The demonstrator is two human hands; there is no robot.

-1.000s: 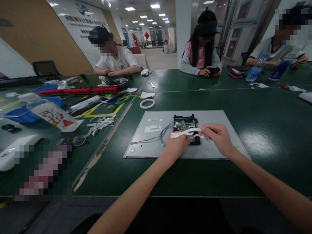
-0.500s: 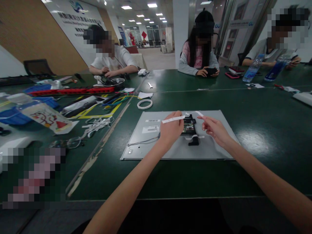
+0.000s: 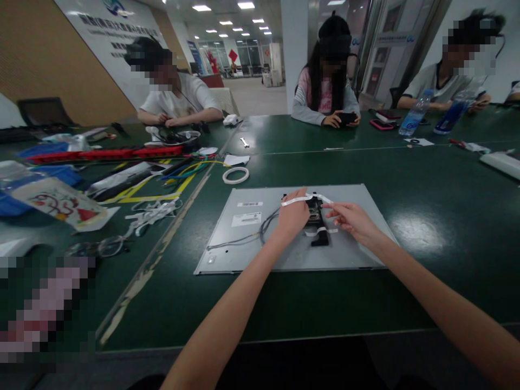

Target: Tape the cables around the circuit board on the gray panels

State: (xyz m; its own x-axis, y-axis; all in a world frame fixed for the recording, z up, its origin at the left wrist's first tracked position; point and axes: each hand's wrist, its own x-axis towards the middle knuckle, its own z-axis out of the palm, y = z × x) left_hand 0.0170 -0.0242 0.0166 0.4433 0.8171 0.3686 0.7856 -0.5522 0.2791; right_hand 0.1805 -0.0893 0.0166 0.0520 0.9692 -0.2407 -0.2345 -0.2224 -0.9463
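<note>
Green worktable [image 3: 426, 309] in an office lit by ceiling lights [image 3: 246, 5], with a person in white [image 3: 179, 97], a person in a pink-and-grey top [image 3: 326, 96] and, at right, another person [image 3: 434, 89] along the far side. Near the front edge, flat on the tabletop, a grey panel [image 3: 349, 255] with a black bracket [image 3: 320, 238] and circuit board [image 3: 314, 216] at its middle. Above the bracket, between both hands, a narrow white strip [image 3: 296, 200]. Across the back of the left hand [image 3: 293, 214], one stretch of the strip; fingers bent down toward the bracket, tips out of sight, their grip impossible to tell. At the strip's other end, the right hand [image 3: 349, 219], thumb and forefinger pinched together on it, remaining fingers loosely curled. Lower on the bracket, a second piece of white tape [image 3: 332, 231]. To the left on the panel, looped grey cables [image 3: 263, 226] and a printed label [image 3: 246, 219]. Just beyond the panel, a white ring [image 3: 236, 182]; farther off, a small wrench [image 3: 244, 142]. At far right, two bottles [image 3: 416, 115], close together.
</note>
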